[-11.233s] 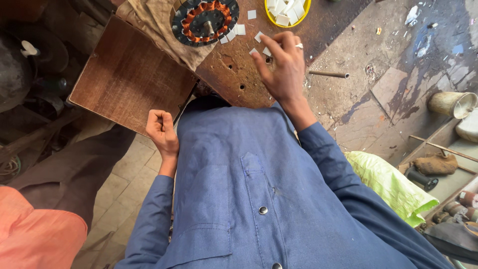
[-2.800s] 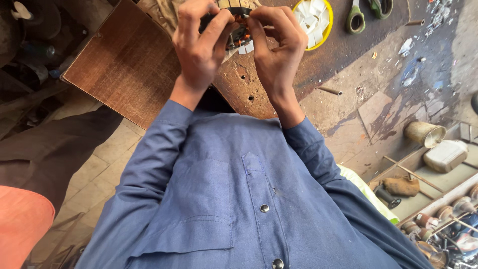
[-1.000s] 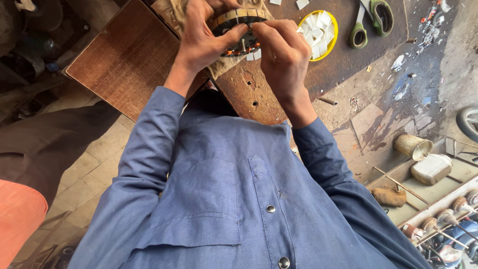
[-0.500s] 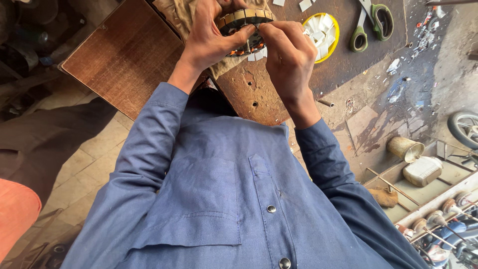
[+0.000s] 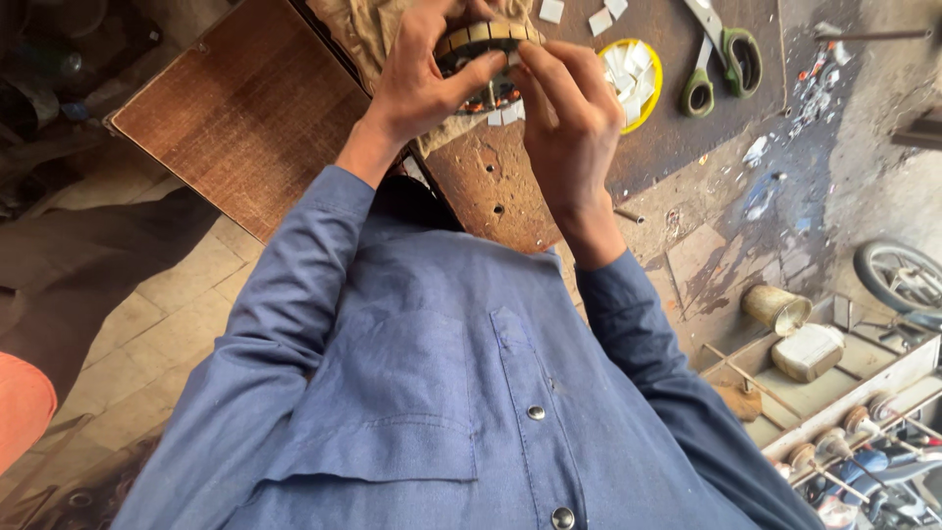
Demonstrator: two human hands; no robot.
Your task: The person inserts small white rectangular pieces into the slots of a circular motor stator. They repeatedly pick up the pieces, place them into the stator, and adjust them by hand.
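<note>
At the upper left of the frame lies a brown wooden tabletop [image 5: 245, 108]. Just right of it, top centre, the left hand [image 5: 427, 74] is clamped on a ring-shaped motor stator [image 5: 488, 39] with a tan outer band and copper windings, held over a crumpled cloth [image 5: 368, 29]. The right hand [image 5: 569, 113] closes on the same stator from the other side, fingertips pressed to its rim. Further right sit a yellow dish [image 5: 653, 83] of small white paper pieces, then green-handled scissors [image 5: 721, 64].
</note>
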